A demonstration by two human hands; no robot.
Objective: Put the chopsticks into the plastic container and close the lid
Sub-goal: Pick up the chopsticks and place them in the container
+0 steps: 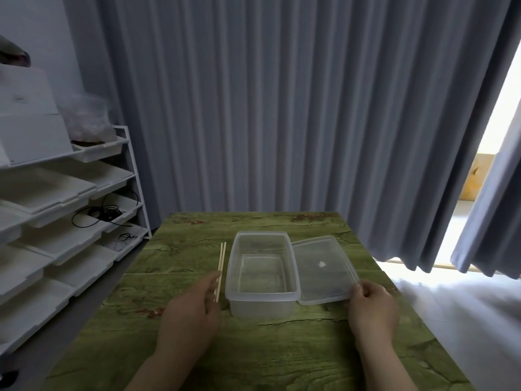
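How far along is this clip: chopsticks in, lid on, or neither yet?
Neither yet. The plastic container stands open and empty; its lid lies beside it on the right. In hand: the left hand fingers touch the chopsticks, still on the table, and the right hand holds the lid's near corner. Left: chopsticks in, lid closed.

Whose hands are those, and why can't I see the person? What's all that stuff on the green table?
The camera sits on the person's head and looks down, so you see only their arms. On the green table stands a clear plastic container, open and empty. Its lid lies to the right, one edge leaning on the container's rim. The right hand pinches the lid's near corner. The left hand is at the near end of two wooden chopsticks, which lie left of the container; its fingers touch them, but whether they grip is hard to tell.
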